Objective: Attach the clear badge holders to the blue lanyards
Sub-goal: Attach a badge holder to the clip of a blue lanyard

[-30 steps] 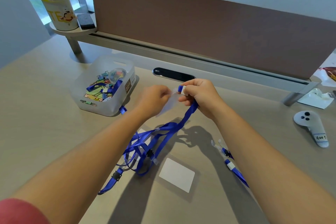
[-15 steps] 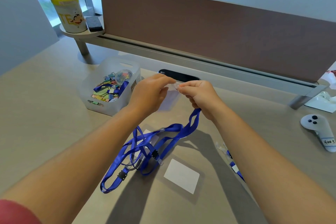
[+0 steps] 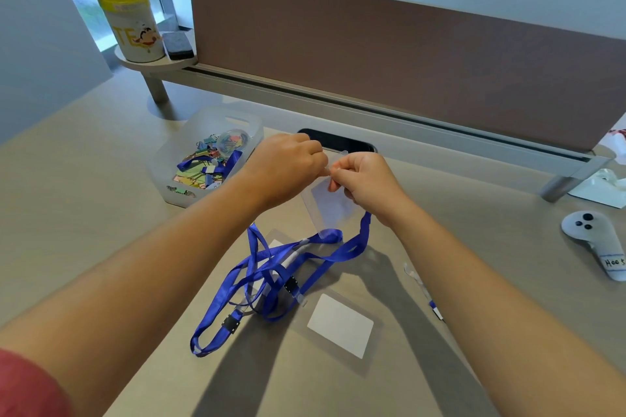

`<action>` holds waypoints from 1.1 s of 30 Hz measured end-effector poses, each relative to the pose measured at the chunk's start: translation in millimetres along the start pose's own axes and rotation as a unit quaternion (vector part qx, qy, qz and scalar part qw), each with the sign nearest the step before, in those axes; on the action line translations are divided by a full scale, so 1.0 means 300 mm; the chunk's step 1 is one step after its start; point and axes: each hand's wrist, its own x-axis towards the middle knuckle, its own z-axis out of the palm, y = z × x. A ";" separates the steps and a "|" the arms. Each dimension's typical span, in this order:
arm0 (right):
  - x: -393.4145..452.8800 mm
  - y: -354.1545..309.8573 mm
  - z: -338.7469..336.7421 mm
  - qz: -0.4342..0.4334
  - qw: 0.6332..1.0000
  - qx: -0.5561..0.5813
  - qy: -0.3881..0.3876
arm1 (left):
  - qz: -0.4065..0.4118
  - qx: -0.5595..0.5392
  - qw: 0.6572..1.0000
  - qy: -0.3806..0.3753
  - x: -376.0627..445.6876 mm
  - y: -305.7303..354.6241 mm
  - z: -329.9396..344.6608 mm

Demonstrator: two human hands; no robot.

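Both hands meet above the surface (image 3: 84, 213) at the centre of the frame. The left hand (image 3: 284, 167) has its fingers curled, its grip pinching the top edge of a clear badge holder (image 3: 327, 206). The right hand (image 3: 364, 179) is likewise curled, its grip narrow on the same top edge, fingertips touching those of the left hand. The badge holder hangs tilted below the two hands, off the surface. A blue lanyard (image 3: 342, 252) runs down from under the right hand to a tangled pile of lanyards (image 3: 257, 281) lying on the surface at lower centre; whether its end is in the right grip cannot be told.

A second badge holder (image 3: 340, 325), with a white card inside, lies flat just right of the pile. Another lanyard end (image 3: 435, 308) shows beside the right forearm.

At centre left stands a translucent bin (image 3: 244, 127) holding coloured clips and blue straps. A yellow-lidded canister (image 3: 130, 24) and a dark eraser (image 3: 178, 44) stand on a small shelf (image 3: 152, 63) at upper left. A brown divider panel (image 3: 406, 71) crosses the top of the frame. A white controller (image 3: 596, 244) lies at the right edge.
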 end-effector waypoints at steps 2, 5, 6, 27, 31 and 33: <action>0.000 0.006 0.001 -0.009 1.000 -0.013 -0.005 | 0.013 0.004 1.000 -0.016 0.003 -0.005 -0.002; 0.003 0.016 0.003 -0.017 0.999 -0.031 -0.013 | 0.028 -0.008 0.999 -0.027 0.007 -0.015 0.008; 0.004 0.018 0.003 -0.020 0.999 -0.035 -0.015 | 0.027 -0.012 0.999 -0.031 0.008 -0.017 0.009; 0.060 0.024 0.012 0.002 0.995 0.014 0.096 | -0.296 -0.296 0.905 0.079 0.103 0.065 0.090; 0.073 0.029 0.012 -0.003 0.993 -0.001 0.118 | -0.359 -0.395 0.839 0.104 0.121 0.082 0.097; 0.073 0.029 0.014 -0.018 0.992 -0.026 0.125 | -0.386 -0.450 0.797 0.111 0.125 0.085 0.097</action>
